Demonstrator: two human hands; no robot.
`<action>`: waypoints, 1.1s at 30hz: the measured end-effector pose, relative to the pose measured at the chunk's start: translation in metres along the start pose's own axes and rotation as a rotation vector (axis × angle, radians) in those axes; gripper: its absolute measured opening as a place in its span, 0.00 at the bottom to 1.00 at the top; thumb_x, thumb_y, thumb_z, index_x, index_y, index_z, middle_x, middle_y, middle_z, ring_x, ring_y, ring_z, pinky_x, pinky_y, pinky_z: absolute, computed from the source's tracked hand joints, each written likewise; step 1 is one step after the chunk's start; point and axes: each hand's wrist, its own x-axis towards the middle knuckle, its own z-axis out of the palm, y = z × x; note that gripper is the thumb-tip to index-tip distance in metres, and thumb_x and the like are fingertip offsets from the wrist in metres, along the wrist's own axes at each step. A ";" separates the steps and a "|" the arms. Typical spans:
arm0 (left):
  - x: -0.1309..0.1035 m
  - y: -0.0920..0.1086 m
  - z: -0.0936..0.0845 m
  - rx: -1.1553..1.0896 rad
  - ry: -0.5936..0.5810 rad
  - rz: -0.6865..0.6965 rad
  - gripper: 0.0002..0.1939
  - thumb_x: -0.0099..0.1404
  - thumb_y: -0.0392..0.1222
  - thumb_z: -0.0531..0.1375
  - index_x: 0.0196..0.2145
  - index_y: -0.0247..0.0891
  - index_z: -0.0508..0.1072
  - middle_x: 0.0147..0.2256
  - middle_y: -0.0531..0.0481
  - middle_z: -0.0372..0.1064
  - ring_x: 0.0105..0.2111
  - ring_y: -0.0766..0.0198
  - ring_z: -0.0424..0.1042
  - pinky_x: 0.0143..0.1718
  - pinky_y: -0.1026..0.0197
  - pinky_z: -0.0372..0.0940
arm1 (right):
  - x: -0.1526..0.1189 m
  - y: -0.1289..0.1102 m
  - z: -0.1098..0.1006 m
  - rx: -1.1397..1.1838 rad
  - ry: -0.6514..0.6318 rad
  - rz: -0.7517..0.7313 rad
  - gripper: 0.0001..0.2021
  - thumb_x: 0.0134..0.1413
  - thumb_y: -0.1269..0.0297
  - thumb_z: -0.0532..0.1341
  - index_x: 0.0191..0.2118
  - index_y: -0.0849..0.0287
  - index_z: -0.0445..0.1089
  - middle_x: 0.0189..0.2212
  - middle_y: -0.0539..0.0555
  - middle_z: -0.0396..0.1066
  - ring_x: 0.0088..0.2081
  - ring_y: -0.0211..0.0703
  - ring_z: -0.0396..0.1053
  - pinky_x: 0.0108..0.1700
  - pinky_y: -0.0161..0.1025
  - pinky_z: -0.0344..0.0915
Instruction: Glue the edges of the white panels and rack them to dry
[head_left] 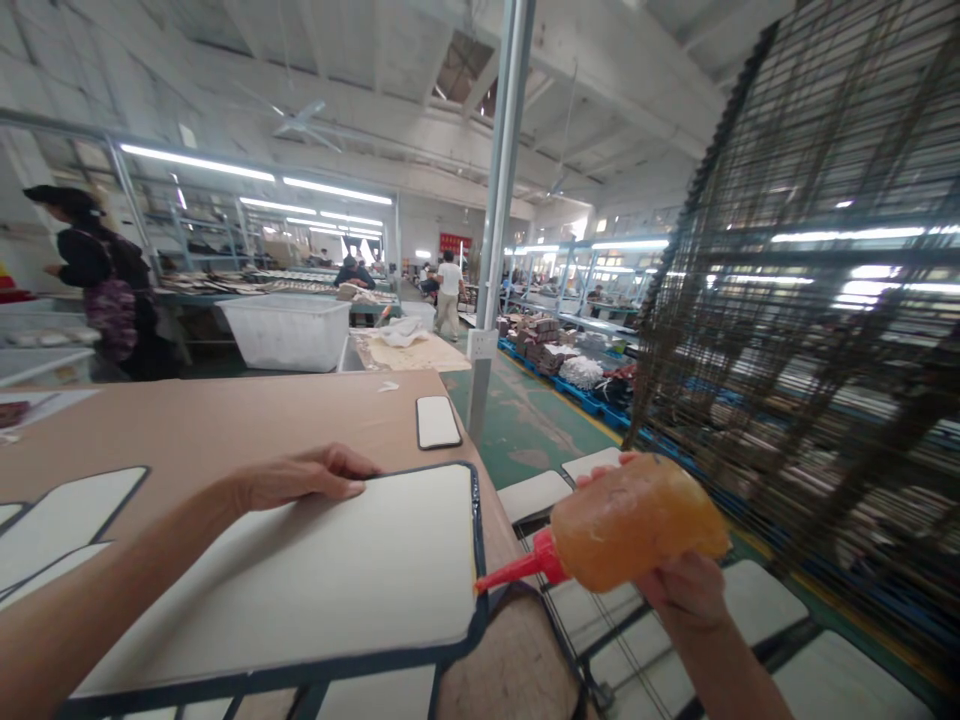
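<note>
A large white panel with rounded corners and a dark border (322, 570) lies in front of me, its right end reaching past the table's edge. My left hand (307, 475) grips its far edge, thumb on the white face and fingers curled beyond the rim. In my right hand (686, 585) is a squeeze bottle of amber glue (637, 525), tilted almost level. Its red nozzle (517, 572) points left, with the tip at the panel's right border. A glossy wet line (475, 490) shows along that border above the tip.
A small bordered white panel (436, 422) lies on the brown-covered table (225, 410). More panels (75, 515) are at left. Wire racks carrying white panels (637, 650) stand low at right; a tall wire rack (795, 250) leans behind. A metal post (499, 200) rises beyond the table. A person (101, 280) stands far left.
</note>
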 end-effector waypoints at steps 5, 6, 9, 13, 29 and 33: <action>-0.002 -0.006 -0.003 0.003 -0.032 0.006 0.20 0.55 0.41 0.60 0.46 0.32 0.72 0.41 0.45 0.74 0.38 0.56 0.73 0.34 0.65 0.64 | -0.004 0.003 -0.004 -0.018 0.006 0.018 0.28 0.36 0.56 0.68 0.48 0.49 0.65 0.41 0.57 0.73 0.47 0.60 0.67 0.50 0.60 0.60; -0.002 -0.007 -0.002 0.002 -0.022 0.010 0.20 0.56 0.41 0.60 0.46 0.33 0.72 0.41 0.46 0.74 0.38 0.57 0.73 0.34 0.66 0.64 | -0.004 0.005 -0.007 -0.030 0.013 0.027 0.27 0.37 0.55 0.67 0.48 0.49 0.65 0.40 0.58 0.73 0.47 0.60 0.67 0.50 0.60 0.60; -0.003 -0.011 -0.002 0.014 -0.002 0.014 0.19 0.56 0.40 0.58 0.46 0.32 0.71 0.39 0.48 0.75 0.38 0.57 0.73 0.32 0.67 0.63 | -0.006 0.011 -0.015 -0.062 0.062 0.029 0.26 0.37 0.55 0.66 0.48 0.48 0.65 0.40 0.58 0.73 0.47 0.61 0.67 0.50 0.61 0.61; -0.005 -0.014 -0.002 0.000 0.023 0.014 0.20 0.56 0.41 0.59 0.46 0.32 0.71 0.37 0.49 0.76 0.37 0.56 0.73 0.32 0.66 0.64 | -0.008 0.015 -0.015 -0.078 0.111 0.019 0.30 0.35 0.54 0.67 0.49 0.49 0.64 0.41 0.58 0.72 0.47 0.63 0.66 0.50 0.62 0.60; -0.002 -0.035 -0.004 -0.130 0.050 0.041 0.22 0.57 0.45 0.59 0.49 0.37 0.69 0.38 0.50 0.75 0.38 0.55 0.73 0.36 0.62 0.65 | -0.012 0.015 0.010 -0.061 0.209 -0.160 0.31 0.37 0.59 0.68 0.51 0.47 0.62 0.47 0.58 0.70 0.49 0.63 0.65 0.48 0.63 0.61; 0.002 -0.045 -0.002 -0.193 0.076 0.044 0.22 0.57 0.44 0.60 0.49 0.39 0.70 0.40 0.47 0.75 0.40 0.54 0.72 0.38 0.61 0.65 | -0.013 0.018 0.015 -0.076 0.283 -0.225 0.29 0.38 0.60 0.69 0.50 0.50 0.63 0.47 0.58 0.69 0.50 0.64 0.63 0.48 0.64 0.60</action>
